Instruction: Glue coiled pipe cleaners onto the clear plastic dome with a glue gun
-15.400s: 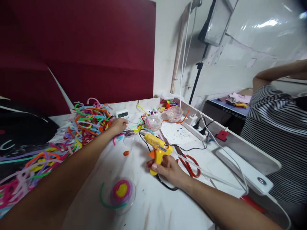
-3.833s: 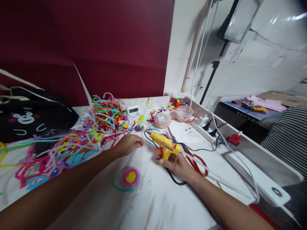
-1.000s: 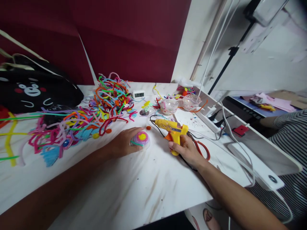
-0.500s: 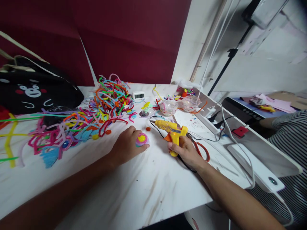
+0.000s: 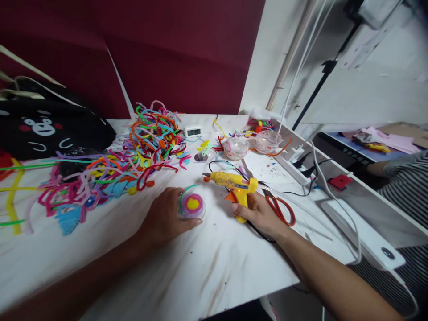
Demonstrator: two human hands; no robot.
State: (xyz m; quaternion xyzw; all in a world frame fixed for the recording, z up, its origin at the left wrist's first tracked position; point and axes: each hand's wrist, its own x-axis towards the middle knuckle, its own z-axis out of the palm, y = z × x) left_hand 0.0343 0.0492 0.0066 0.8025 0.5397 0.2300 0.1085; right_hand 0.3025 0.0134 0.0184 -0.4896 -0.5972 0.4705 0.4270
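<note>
My left hand is closed around a small clear round piece holding a pipe-cleaner coil, yellow in the middle with pink and purple rings. A teal end curls loose at its top. My right hand grips the handle of a yellow hot glue gun, its nozzle pointing left, above and right of the coil. The nozzle tip is near a small orange ball. Red-handled scissors lie just right of my right hand.
A heap of pipe cleaners spreads across the left. Behind are a small digital clock and clear plastic globes. A power strip and cables line the right edge. Another person's striped sleeve is at right.
My left hand has tilted the coil so its face shows more fully, and moved slightly nearer me. The teal end now sticks out. The glue gun has shifted slightly left.
</note>
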